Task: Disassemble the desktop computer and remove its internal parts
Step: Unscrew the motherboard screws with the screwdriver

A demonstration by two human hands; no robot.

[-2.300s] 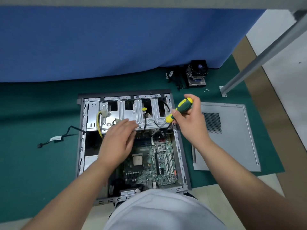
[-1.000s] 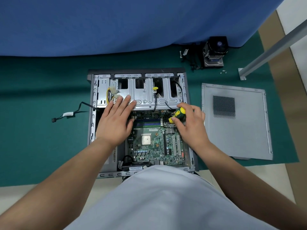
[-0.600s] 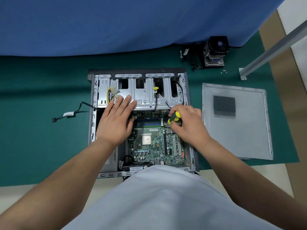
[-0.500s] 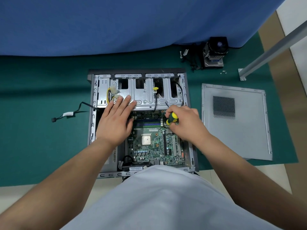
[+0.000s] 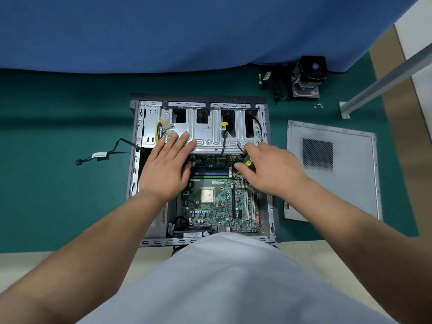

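An open desktop case (image 5: 134,174) lies flat on a green mat, its green motherboard (image 5: 217,202) exposed with a bare CPU in the middle. My left hand (image 5: 167,169) lies flat with straight fingers on the silver drive cage (image 5: 208,134) at the case's far end. My right hand (image 5: 268,170) grips a yellow-and-green screwdriver (image 5: 247,163), held upright over the motherboard's far right corner; the hand hides most of the tool and its tip.
The removed side panel (image 5: 350,183) lies to the right of the case. A CPU cooler (image 5: 307,77) with cables and small screws (image 5: 318,105) sits at the far right. A loose black cable (image 5: 102,155) lies left. A metal leg (image 5: 383,78) slants at right.
The right hand has lowered the screwdriver from above the cage down to the board's far right corner and closed over it. The left hand has stayed flat on the cage.
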